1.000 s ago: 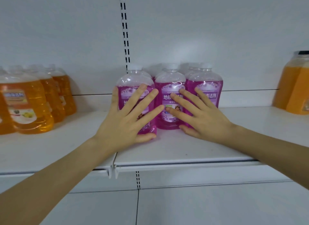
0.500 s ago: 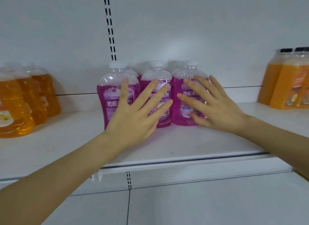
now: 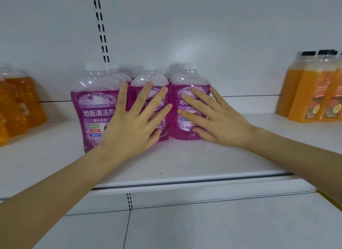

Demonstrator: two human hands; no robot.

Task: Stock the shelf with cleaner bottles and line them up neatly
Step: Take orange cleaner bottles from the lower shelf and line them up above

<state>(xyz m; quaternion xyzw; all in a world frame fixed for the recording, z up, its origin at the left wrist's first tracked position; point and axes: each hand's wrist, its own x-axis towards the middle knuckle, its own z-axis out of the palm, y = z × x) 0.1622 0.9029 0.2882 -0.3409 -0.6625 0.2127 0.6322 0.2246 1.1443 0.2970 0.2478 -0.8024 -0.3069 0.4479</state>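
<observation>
Purple floor-cleaner bottles point(image 3: 142, 104) stand upright in three columns on the white shelf point(image 3: 185, 163), the group at about the centre of the head view, with further bottles ranked behind each front one. Left front bottle point(image 3: 92, 109) sits nearer the shelf edge than its neighbours, so the front row is not yet flush. Left hand point(image 3: 129, 126) lies flat and spread wide, fingers point(image 3: 146, 95) fanned toward 12 to 1 o'clock over the face of the middle front bottle point(image 3: 148, 82); it grips nothing. Right hand point(image 3: 218, 122) is likewise splayed and flat, fingers pointing toward 10 to 11 o'clock across the right front bottle point(image 3: 190, 85), pressing rather than holding. Each bottle's long axis is vertical, and the bottles lie directly ahead of both palms, toward 12 o'clock. By my judgement the left front bottle, at 9 o'clock from the left hand and nearest to it, is the one needing a push back. Orange bottles point(image 3: 314, 93) stand well apart at 3 o'clock, amber bottles point(image 3: 16, 104) at 9 o'clock.
</observation>
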